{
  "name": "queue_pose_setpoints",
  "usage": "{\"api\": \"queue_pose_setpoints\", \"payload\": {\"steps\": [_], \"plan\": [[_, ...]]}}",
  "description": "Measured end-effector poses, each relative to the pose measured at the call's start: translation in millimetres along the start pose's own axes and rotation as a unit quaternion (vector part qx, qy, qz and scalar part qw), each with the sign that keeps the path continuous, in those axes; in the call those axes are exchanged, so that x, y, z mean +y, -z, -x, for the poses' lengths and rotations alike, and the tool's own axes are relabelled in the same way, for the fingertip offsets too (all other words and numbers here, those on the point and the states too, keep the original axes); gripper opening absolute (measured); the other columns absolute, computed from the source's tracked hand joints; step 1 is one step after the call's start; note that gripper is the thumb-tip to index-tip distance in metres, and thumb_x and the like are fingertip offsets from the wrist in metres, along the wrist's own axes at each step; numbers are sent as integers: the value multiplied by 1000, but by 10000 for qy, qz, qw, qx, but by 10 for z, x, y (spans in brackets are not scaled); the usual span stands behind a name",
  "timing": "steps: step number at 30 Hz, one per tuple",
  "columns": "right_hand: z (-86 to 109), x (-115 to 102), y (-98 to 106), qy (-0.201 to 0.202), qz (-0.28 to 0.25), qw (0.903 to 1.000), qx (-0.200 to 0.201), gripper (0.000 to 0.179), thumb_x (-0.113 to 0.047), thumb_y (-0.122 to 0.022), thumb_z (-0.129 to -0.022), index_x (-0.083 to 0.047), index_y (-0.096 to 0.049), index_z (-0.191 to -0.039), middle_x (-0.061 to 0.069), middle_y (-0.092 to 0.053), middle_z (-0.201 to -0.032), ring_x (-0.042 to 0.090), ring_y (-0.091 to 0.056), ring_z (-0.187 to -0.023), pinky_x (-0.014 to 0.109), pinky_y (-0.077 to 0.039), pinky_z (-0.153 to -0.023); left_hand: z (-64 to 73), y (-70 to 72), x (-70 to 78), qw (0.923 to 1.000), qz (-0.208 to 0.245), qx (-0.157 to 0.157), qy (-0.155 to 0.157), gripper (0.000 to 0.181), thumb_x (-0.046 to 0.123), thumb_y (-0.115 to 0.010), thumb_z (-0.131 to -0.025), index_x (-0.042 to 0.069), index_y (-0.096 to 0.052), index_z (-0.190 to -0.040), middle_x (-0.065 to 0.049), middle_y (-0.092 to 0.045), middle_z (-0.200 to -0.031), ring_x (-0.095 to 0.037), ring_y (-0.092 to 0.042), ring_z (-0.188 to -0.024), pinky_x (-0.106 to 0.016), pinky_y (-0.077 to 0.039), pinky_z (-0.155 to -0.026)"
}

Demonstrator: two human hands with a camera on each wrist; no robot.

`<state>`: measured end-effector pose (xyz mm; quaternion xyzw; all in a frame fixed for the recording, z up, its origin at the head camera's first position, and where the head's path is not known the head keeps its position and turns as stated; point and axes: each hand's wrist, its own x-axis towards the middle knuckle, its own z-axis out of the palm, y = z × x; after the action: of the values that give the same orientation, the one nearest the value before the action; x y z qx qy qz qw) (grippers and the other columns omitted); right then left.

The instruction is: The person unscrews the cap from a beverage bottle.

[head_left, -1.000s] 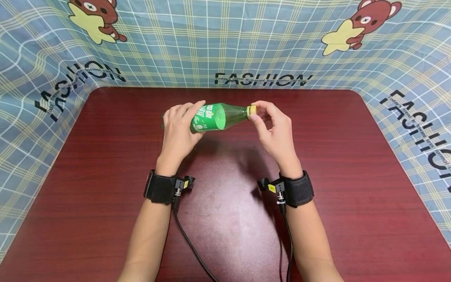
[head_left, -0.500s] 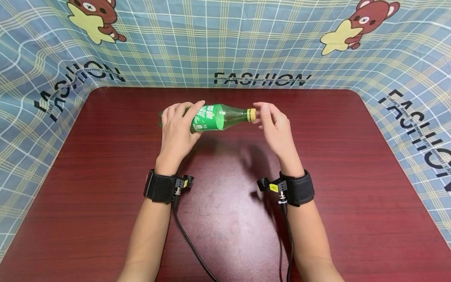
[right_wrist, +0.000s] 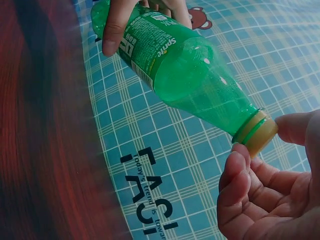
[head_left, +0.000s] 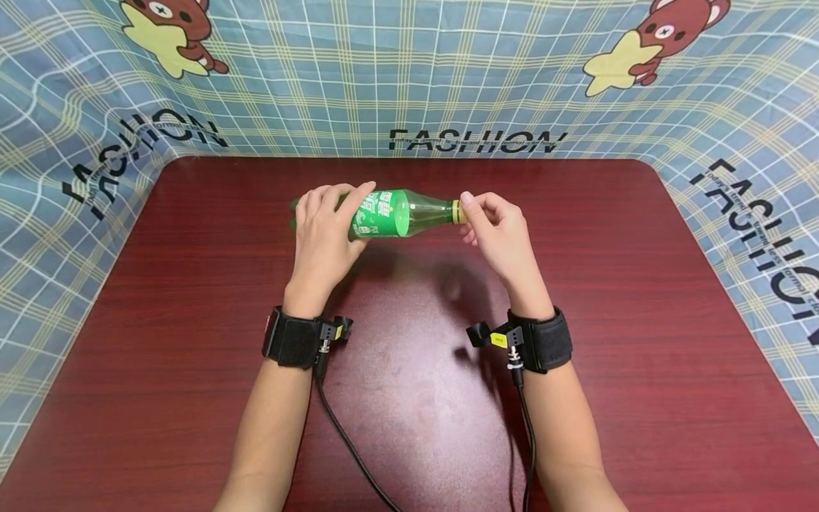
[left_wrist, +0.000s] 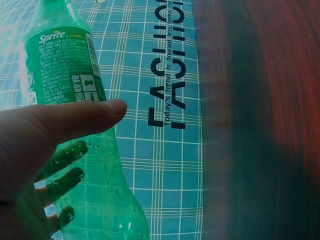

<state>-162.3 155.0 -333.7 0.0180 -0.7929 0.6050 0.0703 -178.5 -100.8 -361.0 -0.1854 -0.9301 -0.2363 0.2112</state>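
Observation:
A green, see-through Sprite bottle (head_left: 422,212) lies sideways in the air above the table, its neck toward the right. My left hand (head_left: 325,231) grips it round the body and label; in the left wrist view the thumb crosses the front and fingers show through the plastic. At the neck, my right hand (head_left: 502,231) pinches the yellow bottle cap (right_wrist: 263,136) between thumb and fingers. The cap sits on the neck, with a green gap showing beside its lower ring in the right wrist view. Drops cling inside the bottle.
Below the hands spreads a dark red wooden table (head_left: 409,398). A blue checked cloth (head_left: 358,85) with printed bears and lettering hangs behind it and at both sides. Each wrist wears a black strap (head_left: 540,340) with a camera and a trailing cable (head_left: 348,444).
My right fingers came off the cap half a second ago, spread beside it, and now pinch it again with the thumb on top. The left hand and bottle have hardly moved.

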Motion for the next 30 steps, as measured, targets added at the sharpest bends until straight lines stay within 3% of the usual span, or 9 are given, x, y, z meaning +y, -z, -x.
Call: {"api": "queue_pose_setpoints", "payload": {"steps": [6, 12, 19, 25, 30], "plan": [[8, 15, 28, 204, 58, 9998, -61, 27, -21, -62, -104, 5, -69, -110, -17, -67, -75, 5, -63, -65, 19, -54, -67, -1, -6, 3, 10000, 2, -41, 0, 82, 5, -91, -77, 19, -57, -150, -18, -60, -137, -42, -49, -132, -60, -28, -120], [7, 32, 24, 384, 131, 9988, -279, 26, -18, -63, -103, 4, -68, -117, -3, -68, -85, 3, -65, -74, 19, -55, -75, 20, -1, -20, 10000, 47, -58, 66, 80, 6, -92, -77, 18, -57, -149, -18, -60, -138, -41, -49, -132, -60, -28, -120], [12, 12, 63, 491, 357, 9974, -384, 24, -11, -67, -100, 2, -67, -120, 1, -67, -94, 5, -64, -80, 19, -50, -76, 12, -4, -39, 9999, 41, -115, 85, 81, 6, -92, -78, 18, -57, -150, -19, -60, -138, -42, -49, -133, -60, -28, -120], [8, 1, 87, 640, 580, 9948, -540, 29, -7, -70, -99, 0, -67, -127, 17, -71, -108, 5, -65, -86, 18, -52, -80, 16, -8, -54, 9997, 64, -157, 159, 81, 6, -91, -78, 18, -56, -150, -19, -60, -139, -42, -48, -134, -60, -28, -120], [3, 1, 120, 759, 896, 9906, -702, 39, -2, -72, -96, -4, -66, -135, 21, -72, -121, 16, -67, -97, 19, -52, -82, 15, -7, -49, 9996, 51, -212, 180, 81, 6, -91, -78, 18, -56, -150, -20, -59, -140, -42, -48, -134, -60, -27, -121]]}}
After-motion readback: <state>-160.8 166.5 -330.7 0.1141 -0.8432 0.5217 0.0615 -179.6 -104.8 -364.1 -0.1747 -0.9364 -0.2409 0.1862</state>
